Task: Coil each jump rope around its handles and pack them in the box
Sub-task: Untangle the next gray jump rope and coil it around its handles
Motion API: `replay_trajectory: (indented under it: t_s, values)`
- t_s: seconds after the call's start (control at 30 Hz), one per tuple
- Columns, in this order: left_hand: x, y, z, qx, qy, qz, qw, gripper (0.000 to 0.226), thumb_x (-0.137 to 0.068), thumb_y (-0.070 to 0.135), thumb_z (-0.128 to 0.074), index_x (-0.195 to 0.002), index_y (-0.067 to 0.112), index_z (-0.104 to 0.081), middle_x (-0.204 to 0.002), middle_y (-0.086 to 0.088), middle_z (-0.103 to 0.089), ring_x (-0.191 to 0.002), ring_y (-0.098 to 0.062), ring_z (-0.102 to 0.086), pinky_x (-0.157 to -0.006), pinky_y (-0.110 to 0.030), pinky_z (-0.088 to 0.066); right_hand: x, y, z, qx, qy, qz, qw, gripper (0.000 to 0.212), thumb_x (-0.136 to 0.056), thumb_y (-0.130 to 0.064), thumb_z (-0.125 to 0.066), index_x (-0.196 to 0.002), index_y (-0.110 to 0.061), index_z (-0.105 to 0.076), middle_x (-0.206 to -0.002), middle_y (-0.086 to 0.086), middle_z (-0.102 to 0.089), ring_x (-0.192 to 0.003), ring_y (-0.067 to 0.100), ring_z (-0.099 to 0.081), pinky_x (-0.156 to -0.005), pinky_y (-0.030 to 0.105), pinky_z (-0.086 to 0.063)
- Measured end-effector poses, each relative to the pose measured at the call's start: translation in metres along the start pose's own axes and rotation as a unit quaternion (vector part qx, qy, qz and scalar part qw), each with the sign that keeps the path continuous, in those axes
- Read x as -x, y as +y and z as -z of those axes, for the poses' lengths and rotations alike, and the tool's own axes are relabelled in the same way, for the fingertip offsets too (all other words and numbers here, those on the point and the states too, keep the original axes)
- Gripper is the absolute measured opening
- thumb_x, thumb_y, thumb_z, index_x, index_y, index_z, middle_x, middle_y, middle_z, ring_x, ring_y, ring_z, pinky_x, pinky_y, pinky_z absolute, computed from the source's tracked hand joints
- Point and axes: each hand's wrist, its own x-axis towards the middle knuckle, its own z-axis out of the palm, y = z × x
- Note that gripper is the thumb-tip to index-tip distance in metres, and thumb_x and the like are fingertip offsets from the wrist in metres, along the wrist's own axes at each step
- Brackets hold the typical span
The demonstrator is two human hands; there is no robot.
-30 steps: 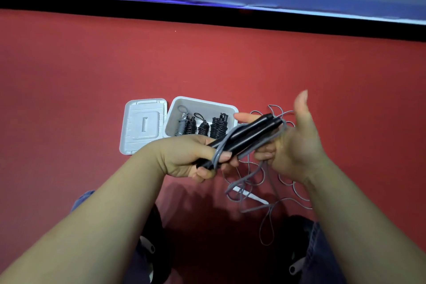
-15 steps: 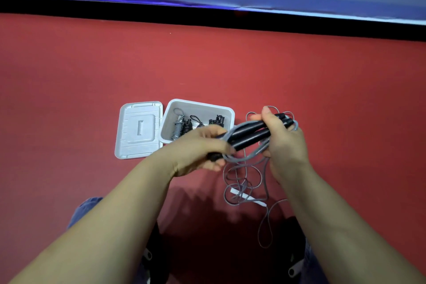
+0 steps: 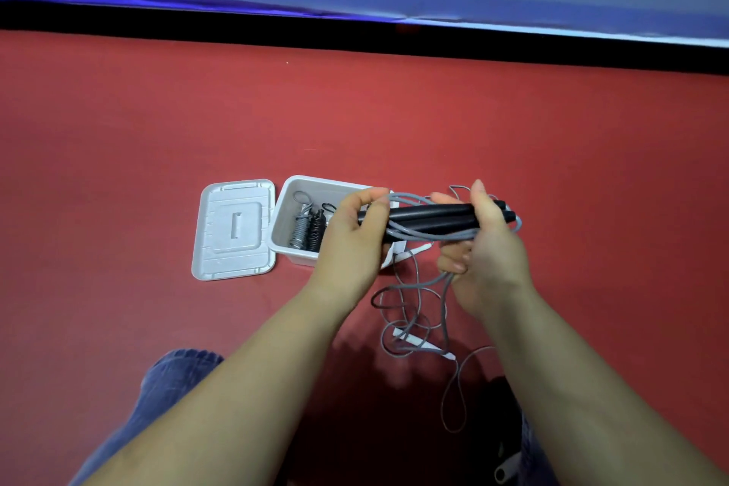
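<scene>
Two black jump rope handles [image 3: 430,216] lie side by side, held level in front of me. My left hand [image 3: 357,237] grips their left end. My right hand [image 3: 483,249] is closed over their right end and pinches the grey cord [image 3: 418,312], which crosses the handles and hangs in loose loops down to the red floor. Behind my left hand stands the open white box [image 3: 286,217] holding several coiled jump ropes [image 3: 309,229].
The box's white lid [image 3: 234,229] lies flat to the left of the box. A small white strip [image 3: 424,345] lies on the floor under the loose cord. My jeans-clad knees [image 3: 173,379] are at the bottom. A black wall base runs along the far edge.
My right hand went from open beside the handles to closed over their right end. The handles have turned from slanted to nearly level, and the cord now crosses them.
</scene>
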Motion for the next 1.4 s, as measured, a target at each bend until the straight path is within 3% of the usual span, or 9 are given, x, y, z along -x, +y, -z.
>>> replay_trajectory:
  t_s: [0.13, 0.23, 0.4, 0.6, 0.73, 0.9, 1.03, 1.23, 1.4]
  values:
    - [-0.005, 0.001, 0.002, -0.026, 0.041, -0.043, 0.998, 0.024, -0.094, 0.022, -0.039, -0.088, 0.027, -0.062, -0.053, 0.013, -0.05, -0.048, -0.008, -0.041, -0.051, -0.025, -0.036, 0.009, 0.016, -0.005, 0.204, -0.119, 0.048, 0.97, 0.047, -0.079, -0.069, -0.048, -0.07, -0.022, -0.048, -0.049, -0.007, -0.025, -0.042, 0.009, -0.021, -0.041, 0.021, -0.018]
    - [-0.007, 0.008, 0.012, -0.114, 0.073, -0.073, 0.988, 0.027, -0.096, 0.017, -0.038, -0.091, 0.023, -0.063, -0.072, 0.011, -0.058, -0.065, -0.005, -0.053, -0.067, -0.024, -0.044, 0.021, 0.025, -0.006, 0.378, -0.201, 0.139, 0.893, 0.049, -0.091, -0.05, -0.047, -0.049, -0.024, -0.049, -0.043, -0.013, -0.035, -0.044, 0.002, -0.031, -0.049, 0.017, -0.027]
    - [-0.016, 0.005, 0.038, -0.284, 0.101, -0.054, 0.952, 0.03, -0.094, 0.03, -0.038, -0.083, 0.014, -0.06, -0.072, -0.003, -0.06, -0.076, -0.026, -0.056, -0.071, -0.034, -0.044, 0.022, 0.034, -0.003, 0.489, -0.286, 0.214, 0.796, 0.03, -0.092, -0.028, -0.055, -0.074, -0.005, -0.058, -0.053, -0.005, -0.036, -0.052, 0.005, -0.029, -0.054, 0.028, -0.028]
    - [-0.016, -0.002, 0.05, -0.398, 0.044, 0.011, 0.916, 0.024, -0.092, 0.03, -0.041, -0.085, 0.018, -0.06, -0.088, -0.006, -0.066, -0.089, -0.028, -0.059, -0.079, -0.035, -0.048, 0.026, 0.03, -0.002, 0.54, -0.248, 0.378, 0.71, 0.02, -0.081, -0.035, -0.06, -0.073, -0.018, -0.066, -0.057, -0.012, -0.042, -0.064, 0.009, -0.042, -0.058, 0.023, -0.031]
    - [-0.008, 0.004, 0.047, -0.393, -0.114, -0.004, 0.912, 0.028, -0.096, 0.023, -0.044, -0.109, 0.019, -0.068, -0.103, 0.002, -0.069, -0.097, -0.013, -0.061, -0.086, -0.024, -0.045, 0.012, 0.017, 0.013, 0.524, -0.18, 0.377, 0.742, 0.02, -0.08, -0.039, -0.061, -0.082, -0.023, -0.073, -0.07, -0.008, -0.062, -0.069, 0.009, -0.054, -0.065, 0.027, -0.042]
    - [0.0, 0.002, 0.039, -0.316, -0.245, -0.012, 0.917, 0.035, -0.094, 0.027, -0.044, -0.117, 0.015, -0.068, -0.104, 0.006, -0.071, -0.096, -0.003, -0.063, -0.091, -0.022, -0.048, 0.003, 0.014, 0.025, 0.496, -0.25, 0.168, 0.815, 0.029, -0.089, -0.032, -0.059, -0.073, -0.009, -0.069, -0.061, 0.0, -0.062, -0.053, 0.0, -0.044, -0.055, 0.016, -0.037]
    - [0.006, 0.012, 0.029, -0.165, -0.243, 0.056, 0.954, 0.032, -0.099, 0.013, -0.039, -0.112, 0.011, -0.069, -0.05, 0.006, -0.043, -0.041, -0.005, -0.034, -0.039, -0.014, -0.027, 0.007, 0.008, 0.021, 0.387, -0.273, 0.086, 0.877, 0.037, -0.092, -0.033, -0.052, -0.061, -0.018, -0.065, -0.055, -0.015, -0.058, -0.051, -0.004, -0.048, -0.054, 0.011, -0.04]
    - [0.008, 0.02, 0.017, -0.006, -0.24, 0.114, 0.964, 0.033, -0.099, 0.025, -0.034, -0.096, 0.02, -0.067, -0.044, 0.006, -0.029, -0.038, -0.006, -0.013, -0.043, -0.015, -0.008, 0.013, 0.01, 0.007, 0.165, -0.29, -0.133, 0.933, 0.047, -0.086, -0.049, -0.04, -0.056, -0.013, -0.046, -0.04, 0.0, -0.039, -0.031, 0.006, -0.024, -0.032, 0.014, -0.019]
    - [0.002, 0.015, 0.012, 0.014, -0.153, 0.148, 0.977, 0.036, -0.1, 0.026, -0.033, -0.106, 0.018, -0.068, -0.041, 0.009, -0.023, -0.034, -0.004, -0.015, -0.037, -0.011, -0.014, 0.009, 0.032, -0.003, 0.281, -0.189, -0.069, 0.938, 0.052, -0.1, -0.039, -0.028, -0.057, -0.014, -0.042, -0.044, 0.002, -0.038, -0.03, 0.008, -0.022, -0.035, 0.016, -0.017]
